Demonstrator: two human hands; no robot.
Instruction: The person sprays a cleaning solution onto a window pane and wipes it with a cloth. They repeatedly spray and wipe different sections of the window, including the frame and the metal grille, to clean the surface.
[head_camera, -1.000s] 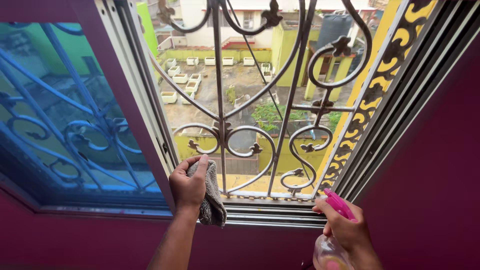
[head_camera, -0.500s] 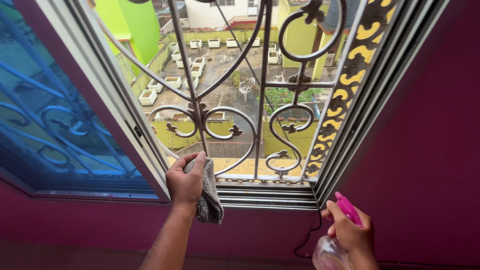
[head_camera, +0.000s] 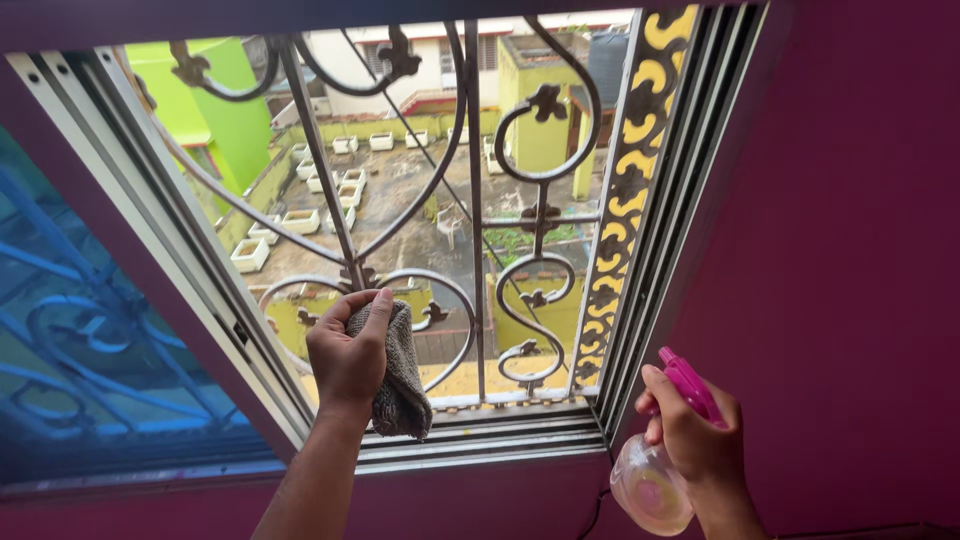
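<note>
Magenta walls (head_camera: 860, 250) frame an open window (head_camera: 440, 200) with scrolled grille.

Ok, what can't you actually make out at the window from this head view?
- Inside of the left hand: its back faces the camera, and the grey cloth covers its grip.
- Spray bottle: the right hand wraps its neck, so only the pink trigger head and clear base show.
- Iron grille: the top is cut off by the frame edge.
- Dirt on the window track: too small to tell.

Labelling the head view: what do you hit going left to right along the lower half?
Blue-tinted glass pane → left hand → grey cloth → scrolled iron grille → right hand, holding a pink-topped spray bottle → magenta wall.
</note>
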